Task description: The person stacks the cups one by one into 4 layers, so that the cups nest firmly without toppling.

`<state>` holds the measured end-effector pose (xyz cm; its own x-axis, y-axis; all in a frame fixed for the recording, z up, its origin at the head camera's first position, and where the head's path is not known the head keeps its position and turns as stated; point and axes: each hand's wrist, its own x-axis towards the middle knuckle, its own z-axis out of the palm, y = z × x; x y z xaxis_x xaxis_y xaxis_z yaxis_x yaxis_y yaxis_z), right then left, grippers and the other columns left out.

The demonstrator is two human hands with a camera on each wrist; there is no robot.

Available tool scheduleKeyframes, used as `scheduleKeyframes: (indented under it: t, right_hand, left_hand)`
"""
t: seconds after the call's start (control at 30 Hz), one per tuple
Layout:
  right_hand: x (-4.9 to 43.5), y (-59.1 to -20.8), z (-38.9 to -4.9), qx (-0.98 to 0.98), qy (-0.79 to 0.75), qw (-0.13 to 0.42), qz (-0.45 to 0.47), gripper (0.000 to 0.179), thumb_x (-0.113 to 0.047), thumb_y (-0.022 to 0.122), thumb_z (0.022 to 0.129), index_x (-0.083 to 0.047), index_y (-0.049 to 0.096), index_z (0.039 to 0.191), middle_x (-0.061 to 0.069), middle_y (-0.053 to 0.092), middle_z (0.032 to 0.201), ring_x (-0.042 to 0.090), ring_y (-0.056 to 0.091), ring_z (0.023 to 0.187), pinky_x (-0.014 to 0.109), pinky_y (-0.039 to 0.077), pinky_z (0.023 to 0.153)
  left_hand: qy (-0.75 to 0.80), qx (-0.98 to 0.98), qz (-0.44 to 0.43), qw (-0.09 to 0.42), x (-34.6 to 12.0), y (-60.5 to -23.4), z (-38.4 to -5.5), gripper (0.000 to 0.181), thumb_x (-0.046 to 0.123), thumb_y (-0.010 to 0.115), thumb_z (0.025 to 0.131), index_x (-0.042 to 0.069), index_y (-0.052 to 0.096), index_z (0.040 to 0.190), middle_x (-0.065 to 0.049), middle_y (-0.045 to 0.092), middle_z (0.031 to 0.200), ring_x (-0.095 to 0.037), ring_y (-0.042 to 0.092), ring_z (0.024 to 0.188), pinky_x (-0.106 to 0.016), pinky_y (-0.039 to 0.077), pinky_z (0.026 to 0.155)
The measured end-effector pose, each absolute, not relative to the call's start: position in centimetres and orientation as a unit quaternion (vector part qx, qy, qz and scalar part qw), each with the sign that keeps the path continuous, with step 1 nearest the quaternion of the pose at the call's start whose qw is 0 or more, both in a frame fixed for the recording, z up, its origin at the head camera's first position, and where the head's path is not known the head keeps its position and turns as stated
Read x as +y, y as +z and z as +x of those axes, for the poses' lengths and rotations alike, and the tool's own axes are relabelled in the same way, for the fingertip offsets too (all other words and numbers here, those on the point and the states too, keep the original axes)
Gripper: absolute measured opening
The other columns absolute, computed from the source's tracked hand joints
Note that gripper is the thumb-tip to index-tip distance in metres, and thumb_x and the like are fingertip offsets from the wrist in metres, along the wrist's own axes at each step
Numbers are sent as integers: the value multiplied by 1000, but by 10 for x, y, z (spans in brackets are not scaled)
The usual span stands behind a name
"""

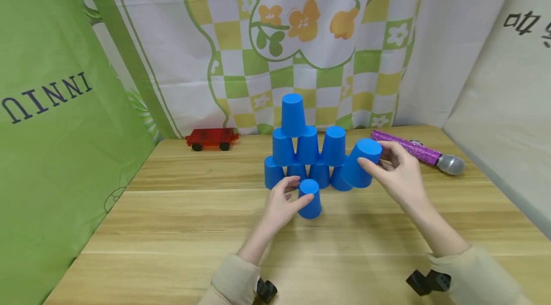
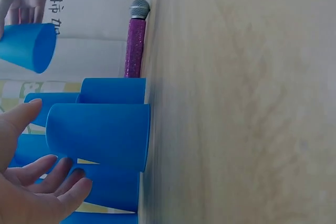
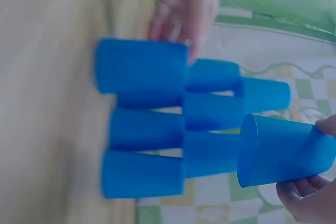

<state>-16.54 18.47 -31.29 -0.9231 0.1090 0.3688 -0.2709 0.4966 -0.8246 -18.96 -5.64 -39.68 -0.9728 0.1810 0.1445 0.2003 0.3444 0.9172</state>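
Observation:
My right hand (image 1: 400,171) pinches a blue plastic cup (image 1: 363,164) between thumb and fingers. That cup is upside down and tilted, held in the air at the right side of a cup pyramid. In the pyramid, one top cup (image 1: 293,116) stands over a middle row of three, with a bottom row (image 1: 273,172) of several cups under them. Another upturned cup (image 1: 310,204) stands alone on the table in front. Around this cup, my left hand (image 1: 281,204) is spread, thumb and fingers on either side; the left wrist view shows its fingertips (image 2: 79,187) loosely beside the wall.
Behind the pyramid on the right lies a purple glitter microphone (image 1: 406,147) with a silver head. A red toy car (image 1: 212,138) stands at the back left of the wooden table (image 1: 181,228). Printed cloth (image 1: 267,70) hangs along the back, with fabric walls at both sides.

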Motion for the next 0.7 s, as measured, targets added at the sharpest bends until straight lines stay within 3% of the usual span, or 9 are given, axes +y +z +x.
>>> scheduleKeyframes:
  t: [0.4,0.7]
  right_hand:
    - [167,-261,-208,-822,513,244,44,56,-36,67,85,-4,51,128,14,59,118,12,56,102,37,50,97]
    - [139,-254,-242,-806,530,249,83,56,-34,67,86,-1,50,128,19,58,120,28,55,111,45,47,99]
  left_hand:
    - [-542,-835,-97,21,-44,-401,-186,60,29,73,82,4,47,131,-13,54,129,-29,54,119,-47,47,99]
    - [-555,-827,-86,27,-41,-403,-188,54,25,73,82,4,50,127,-14,55,126,-30,55,117,-47,48,98]
